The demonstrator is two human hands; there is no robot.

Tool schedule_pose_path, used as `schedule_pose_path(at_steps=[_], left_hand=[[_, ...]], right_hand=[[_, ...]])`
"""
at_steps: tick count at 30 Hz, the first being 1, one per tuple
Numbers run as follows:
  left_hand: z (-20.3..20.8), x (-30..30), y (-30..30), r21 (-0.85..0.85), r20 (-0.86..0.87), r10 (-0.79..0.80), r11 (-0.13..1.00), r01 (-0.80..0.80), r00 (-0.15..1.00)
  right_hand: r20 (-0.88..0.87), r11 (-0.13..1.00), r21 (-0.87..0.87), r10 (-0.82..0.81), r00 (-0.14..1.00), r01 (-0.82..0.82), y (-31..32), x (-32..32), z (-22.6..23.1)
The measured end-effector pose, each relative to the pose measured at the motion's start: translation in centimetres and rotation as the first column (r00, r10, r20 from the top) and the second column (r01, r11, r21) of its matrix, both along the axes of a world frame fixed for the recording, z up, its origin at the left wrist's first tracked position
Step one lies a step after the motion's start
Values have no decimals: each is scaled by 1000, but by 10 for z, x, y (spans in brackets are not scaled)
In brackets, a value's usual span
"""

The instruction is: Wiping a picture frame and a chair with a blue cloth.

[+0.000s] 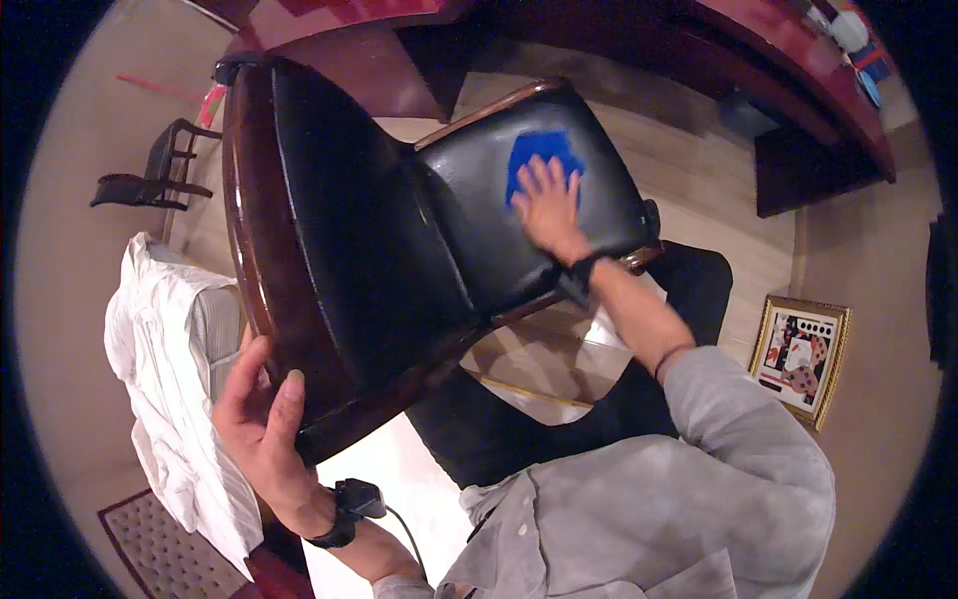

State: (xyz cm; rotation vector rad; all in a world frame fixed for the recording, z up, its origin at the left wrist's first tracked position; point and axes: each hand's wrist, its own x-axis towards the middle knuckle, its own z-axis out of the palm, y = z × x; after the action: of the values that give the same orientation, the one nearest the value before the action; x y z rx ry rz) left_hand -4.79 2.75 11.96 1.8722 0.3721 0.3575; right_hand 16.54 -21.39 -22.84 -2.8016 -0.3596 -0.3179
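A chair with black leather-like padding and a glossy dark wood frame (254, 230) stands before me, its seat pointing away to the right. On the seat (479, 240) lies a blue cloth (539, 150). My right hand (549, 208) presses flat on the cloth's near part, its fingers spread. At the near corner of the backrest, my left hand (264, 429) grips the wooden edge between thumb and fingers; some fingertips are hidden behind the frame. Each wrist wears a black band, and the left one carries a small black device (357, 497) with a cable.
Beyond the chair curves a dark red glossy desk (339, 12). A smaller dark chair (160, 175) is at the far left. White fabric (170, 349) drapes over something at the left. A framed picture (798, 354) leans by the right wall.
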Motion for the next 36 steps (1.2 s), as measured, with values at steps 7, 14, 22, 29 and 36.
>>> schedule_pose_path(at_steps=[7,14,22,29,36], left_hand=[[-4,4,-1,-65,25,-9,998,11,1000],[-1,14,-4,-68,10,-9,998,9,1000],[-3,15,-3,-112,60,-14,994,21,998],[-4,16,-4,-128,61,-57,990,64,996],[-5,19,1,-76,65,-68,994,73,996]], right_hand=[[-93,952,96,301,949,-292,11,-139,-6],[27,996,-21,-84,996,85,-103,-39,-6],[28,930,56,-365,930,363,-70,-111,-20],[33,982,109,149,988,-152,27,-121,-16],[7,968,-45,248,969,-248,5,-45,0]])
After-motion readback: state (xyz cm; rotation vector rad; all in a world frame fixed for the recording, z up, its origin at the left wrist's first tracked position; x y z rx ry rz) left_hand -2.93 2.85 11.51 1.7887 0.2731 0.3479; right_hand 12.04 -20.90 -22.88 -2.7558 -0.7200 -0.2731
